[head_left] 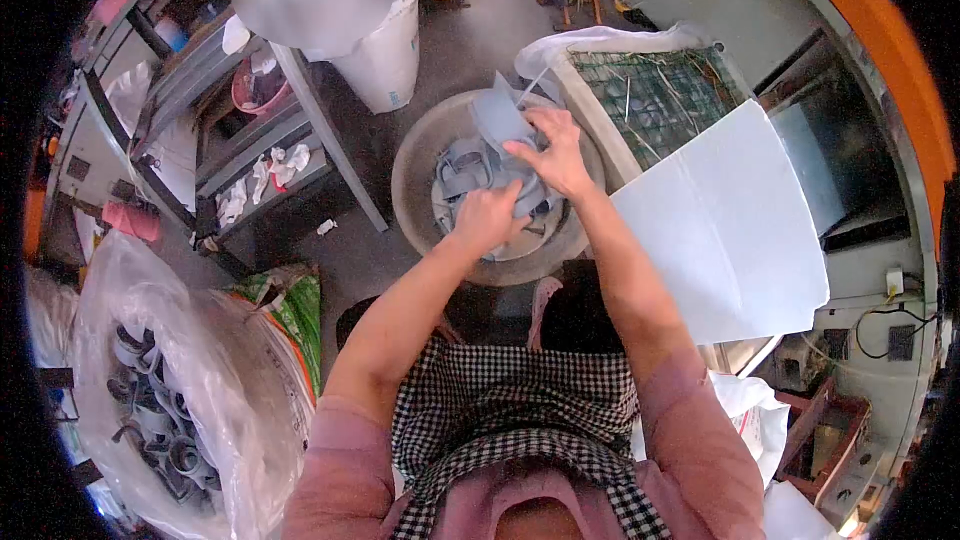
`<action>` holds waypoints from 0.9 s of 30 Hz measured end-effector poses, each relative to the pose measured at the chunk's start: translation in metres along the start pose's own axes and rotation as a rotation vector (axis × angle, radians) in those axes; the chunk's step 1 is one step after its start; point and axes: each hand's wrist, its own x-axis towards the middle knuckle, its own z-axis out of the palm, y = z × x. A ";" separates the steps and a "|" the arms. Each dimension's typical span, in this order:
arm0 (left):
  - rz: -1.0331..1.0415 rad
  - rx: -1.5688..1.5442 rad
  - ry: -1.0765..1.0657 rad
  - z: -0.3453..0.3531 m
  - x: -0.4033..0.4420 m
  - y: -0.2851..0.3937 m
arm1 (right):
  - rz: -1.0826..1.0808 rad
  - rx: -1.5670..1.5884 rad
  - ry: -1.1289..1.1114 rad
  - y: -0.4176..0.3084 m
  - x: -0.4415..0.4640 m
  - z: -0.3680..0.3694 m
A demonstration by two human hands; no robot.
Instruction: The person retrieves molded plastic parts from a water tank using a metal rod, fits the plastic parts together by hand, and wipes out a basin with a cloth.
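Basin (408,180) ahead of me, grey pieces (462,172) inside

Nearest, my left hand (487,220) reaches down into the pile, back upward; its fingertips are partly hidden, so I cannot tell what they grip. Just farther and to the right, my right hand (553,152) slants inward, thumb and fingers parted at the flat grey piece (500,118); whether they pinch it, I cannot tell. That piece rises just left of my right hand, the nearer one, its long axis seeming to run away from me, tilted slightly left. Farther off, to the right, lies green netting (645,90).
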 end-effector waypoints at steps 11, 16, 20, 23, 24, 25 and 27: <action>-0.012 -0.073 -0.106 0.012 0.001 -0.011 | 0.176 -0.080 -0.117 0.014 -0.006 0.022; -0.038 -0.085 -0.126 0.019 0.003 -0.013 | 0.198 -0.003 -0.156 0.021 -0.006 0.028; -0.039 -0.062 -0.237 0.018 -0.001 -0.015 | 0.379 -0.080 -0.388 0.024 -0.008 0.026; -0.083 -0.082 -0.311 0.018 0.000 -0.018 | 0.483 -0.064 -0.423 0.020 -0.010 0.029; -0.127 -0.115 -0.350 0.019 0.000 -0.021 | 0.550 -0.070 -0.473 0.019 -0.008 0.030; -0.129 -0.113 -0.347 0.021 0.001 -0.024 | 0.546 -0.070 -0.473 0.032 -0.009 0.039; -0.117 -0.180 -0.236 0.028 -0.002 -0.030 | 0.402 0.017 -0.389 0.062 -0.014 0.057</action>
